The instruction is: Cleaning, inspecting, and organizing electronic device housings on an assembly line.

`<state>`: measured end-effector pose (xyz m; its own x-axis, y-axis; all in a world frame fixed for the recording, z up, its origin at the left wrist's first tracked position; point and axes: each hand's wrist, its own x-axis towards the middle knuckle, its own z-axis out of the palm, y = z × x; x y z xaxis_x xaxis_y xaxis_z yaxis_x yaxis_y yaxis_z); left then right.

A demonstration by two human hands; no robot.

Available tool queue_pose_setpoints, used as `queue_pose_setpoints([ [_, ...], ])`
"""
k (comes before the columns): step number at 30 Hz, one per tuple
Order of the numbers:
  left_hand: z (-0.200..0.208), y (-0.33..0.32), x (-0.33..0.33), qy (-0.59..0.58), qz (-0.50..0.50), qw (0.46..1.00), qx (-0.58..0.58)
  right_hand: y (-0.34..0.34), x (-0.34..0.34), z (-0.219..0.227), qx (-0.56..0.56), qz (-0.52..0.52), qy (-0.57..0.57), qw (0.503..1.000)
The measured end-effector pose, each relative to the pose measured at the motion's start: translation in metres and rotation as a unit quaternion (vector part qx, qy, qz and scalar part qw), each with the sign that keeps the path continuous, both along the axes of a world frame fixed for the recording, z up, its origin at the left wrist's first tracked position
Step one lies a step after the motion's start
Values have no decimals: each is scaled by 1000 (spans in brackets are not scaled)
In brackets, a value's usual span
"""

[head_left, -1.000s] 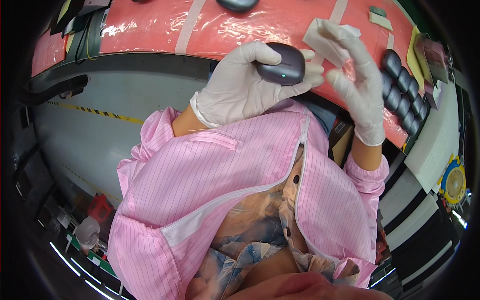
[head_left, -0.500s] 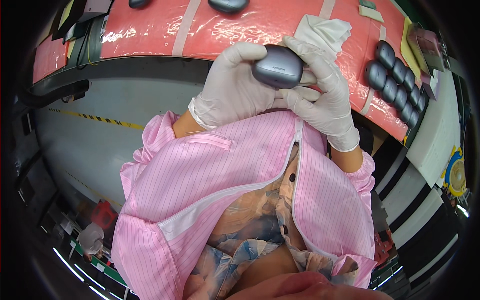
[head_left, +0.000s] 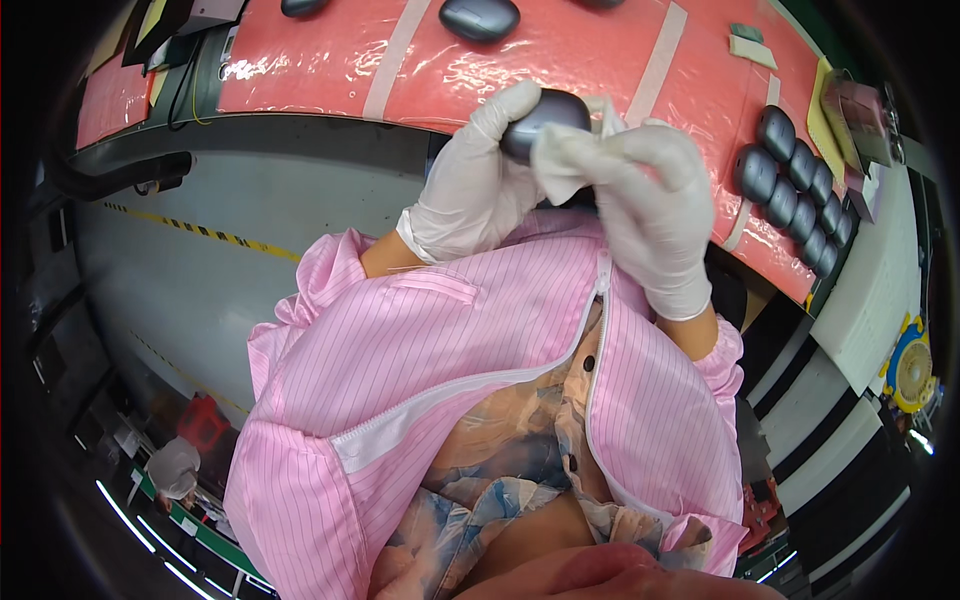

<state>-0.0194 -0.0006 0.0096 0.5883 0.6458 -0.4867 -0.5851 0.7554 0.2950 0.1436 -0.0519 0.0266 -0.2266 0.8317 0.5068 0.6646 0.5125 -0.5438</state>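
Note:
My left hand (head_left: 470, 195), in a white glove, grips a dark grey oval mouse shell (head_left: 545, 118) just in front of my chest. My right hand (head_left: 655, 215), also gloved, presses a white cloth (head_left: 570, 160) against the shell's right side and covers part of it. Both hands sit over the near edge of the pink work mat (head_left: 600, 60). My pink striped coat sleeves fill the lower middle of the view.
More grey shells lie on the mat: one (head_left: 480, 18) at the top middle, one (head_left: 300, 6) top left, and a row of several (head_left: 790, 185) at the right. A white pad (head_left: 750, 50) lies top right. Grey floor with yellow-black tape (head_left: 200, 230) is at left.
My hands have come together: the right hand brought the cloth onto the shell, and both hands with the shell shifted slightly right and up toward the mat.

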Motion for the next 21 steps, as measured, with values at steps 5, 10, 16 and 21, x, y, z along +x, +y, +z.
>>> queue_pose_setpoints([
  [5, 5, -5, -3, 97, -49, 990, 94, 21, 3, -11, 9, -96, -98, 990],
  [10, 6, 12, -12, -38, -113, 988, 101, 32, 22, -18, -84, -105, 65, 989],
  [16, -5, 5, -9, 287, -46, 798, 528, 19, 22, -11, -16, -152, 278, 948],
  [21, -4, 3, -7, 354, -9, 705, 614, 11, 3, 11, 11, 29, -113, 993],
])
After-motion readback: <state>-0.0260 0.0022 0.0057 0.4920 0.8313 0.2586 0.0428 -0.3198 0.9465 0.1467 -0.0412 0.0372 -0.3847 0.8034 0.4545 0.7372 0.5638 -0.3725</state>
